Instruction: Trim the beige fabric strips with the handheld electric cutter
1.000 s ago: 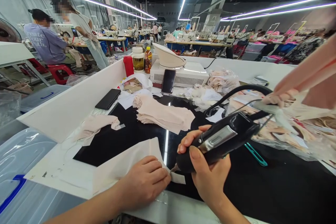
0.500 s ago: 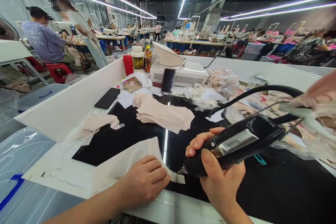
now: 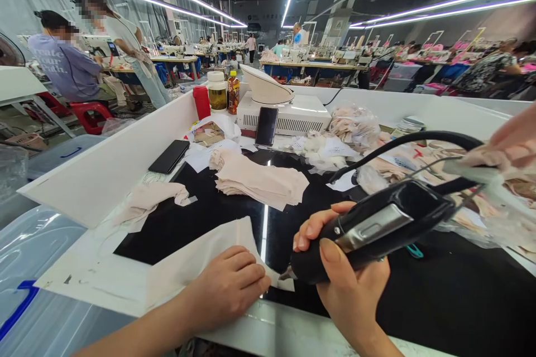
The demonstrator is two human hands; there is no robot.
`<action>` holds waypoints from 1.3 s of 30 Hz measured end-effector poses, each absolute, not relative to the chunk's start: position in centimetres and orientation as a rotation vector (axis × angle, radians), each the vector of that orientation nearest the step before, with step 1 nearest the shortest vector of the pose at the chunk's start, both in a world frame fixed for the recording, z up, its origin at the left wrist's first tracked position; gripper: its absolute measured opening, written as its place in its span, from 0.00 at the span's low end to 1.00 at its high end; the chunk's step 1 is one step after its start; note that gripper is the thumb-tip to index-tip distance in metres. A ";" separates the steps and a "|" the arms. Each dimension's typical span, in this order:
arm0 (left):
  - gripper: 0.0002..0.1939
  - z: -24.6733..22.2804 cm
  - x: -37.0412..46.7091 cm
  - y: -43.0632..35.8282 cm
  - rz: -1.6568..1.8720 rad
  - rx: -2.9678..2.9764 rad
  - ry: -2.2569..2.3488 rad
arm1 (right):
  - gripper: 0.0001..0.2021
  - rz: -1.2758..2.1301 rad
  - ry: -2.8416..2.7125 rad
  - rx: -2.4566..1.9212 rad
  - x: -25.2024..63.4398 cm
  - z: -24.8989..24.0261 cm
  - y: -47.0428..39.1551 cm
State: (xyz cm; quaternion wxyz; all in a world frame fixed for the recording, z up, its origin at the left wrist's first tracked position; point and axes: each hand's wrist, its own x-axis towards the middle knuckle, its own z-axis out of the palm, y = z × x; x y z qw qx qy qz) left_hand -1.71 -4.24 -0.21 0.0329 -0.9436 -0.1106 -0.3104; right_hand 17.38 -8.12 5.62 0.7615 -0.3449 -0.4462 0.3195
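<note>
My left hand [image 3: 230, 284] lies on a pale beige fabric piece [image 3: 209, 242], its bent fingers close together on the edge of the piece. From under those fingers a narrow end of the fabric [image 3: 287, 284] sticks out to the right. My right hand [image 3: 347, 279] is wrapped round a thick black corded hand tool [image 3: 368, 234] with a silver panel on its side. The tool's small metal tip [image 3: 287, 274] points down-left and touches or hovers just over the narrow end; I cannot tell which. Beyond both hands rests a stack of beige fabric pieces [image 3: 263, 178].
Another person's hand [image 3: 515, 139] reaches in at the right, behind the tool's black cable [image 3: 402, 142]. Fabric bundles in plastic [image 3: 355, 125], a propped phone [image 3: 267, 125], a flat black phone [image 3: 169, 157] and a white vented box [image 3: 288, 114] stand farther back. White walls [image 3: 109, 162] edge the table.
The metal tip has shifted slightly left over the fabric's narrow end. The whole view has moved a little; both hands keep nearly the same pose.
</note>
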 end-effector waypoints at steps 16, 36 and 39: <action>0.11 -0.4 -1.7 -4.3 -0.885 -2.933 -0.353 | 0.15 0.720 -1.007 -0.735 16.3 5.7 -8.5; 0.09 -0.3 -1.8 -4.1 -0.753 -3.070 -0.424 | 0.15 0.728 -1.034 -0.723 18.2 5.2 -9.2; 0.10 -0.4 -1.9 -4.0 -0.734 -3.077 -0.425 | 0.15 0.715 -0.986 -0.717 18.1 5.4 -8.9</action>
